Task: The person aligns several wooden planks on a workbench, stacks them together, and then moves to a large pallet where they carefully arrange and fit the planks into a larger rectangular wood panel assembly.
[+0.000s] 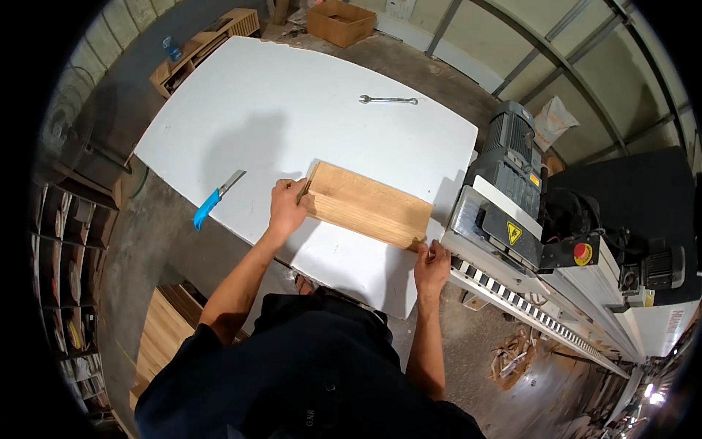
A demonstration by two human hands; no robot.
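The wooden board [371,207] is over the white surface [241,88], just left of the machine [504,230]. The left hand [289,208] grasps its end away from the machine; the right hand [432,269] holds the near corner beside the machine, fingers curled.

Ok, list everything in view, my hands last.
Wood-grain board: 1, light brown, between the hands.
Table: 1, white, centre.
Bladed tool: 1, blue handle, table's left edge.
Wrench: 1, silver, table's far side.
Machine: 1, grey-black, right.
Cardboard box: 1, brown, floor beyond table.
Wooden unit: 1, light brown, upper left.
Bottle: 1, blue, by the unit.
Sack: 1, white, behind machine.
Shelving: 1, dark, left.
Panels: uncountable, light brown, lower left.
Scraps: uncountable, brown, floor lower right.
Shirt: 1, dark, lower centre.
Left hand: 1, bare, board's left end.
Right hand: 1, bare, board's right end.
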